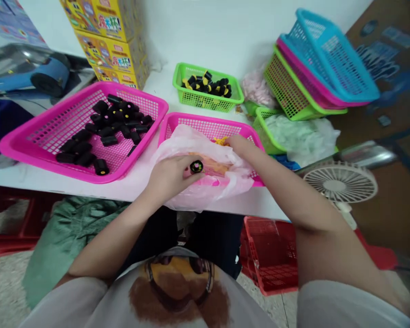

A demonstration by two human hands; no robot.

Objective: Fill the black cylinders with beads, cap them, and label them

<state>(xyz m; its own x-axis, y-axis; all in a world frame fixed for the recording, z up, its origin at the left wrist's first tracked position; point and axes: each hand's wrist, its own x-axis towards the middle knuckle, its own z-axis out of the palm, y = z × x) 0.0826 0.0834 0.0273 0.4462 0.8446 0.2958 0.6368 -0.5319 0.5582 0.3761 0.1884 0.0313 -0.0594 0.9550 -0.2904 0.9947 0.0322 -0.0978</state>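
My left hand (169, 175) grips a short black cylinder (196, 166), its round end facing me with green and pink in the centre. It is over the near side of a pale translucent plastic bag (191, 136) in a pink mesh basket (205, 119). Through the bag's opening, orange-yellow pieces (208, 163) show. My right hand (238, 145) is at the basket's far right part, fingers bent down against small yellow pieces (221, 141). Its fingertips are partly hidden, so what it pinches is unclear.
On the left is a larger pink basket (136, 93) of black cylinders. Behind, a green basket (208, 104) holds black-and-yellow parts. Yellow boxes (114, 50) are stacked at the back. Nested baskets (331, 59) and a small fan (340, 182) stand right; red crates (273, 259) are below.
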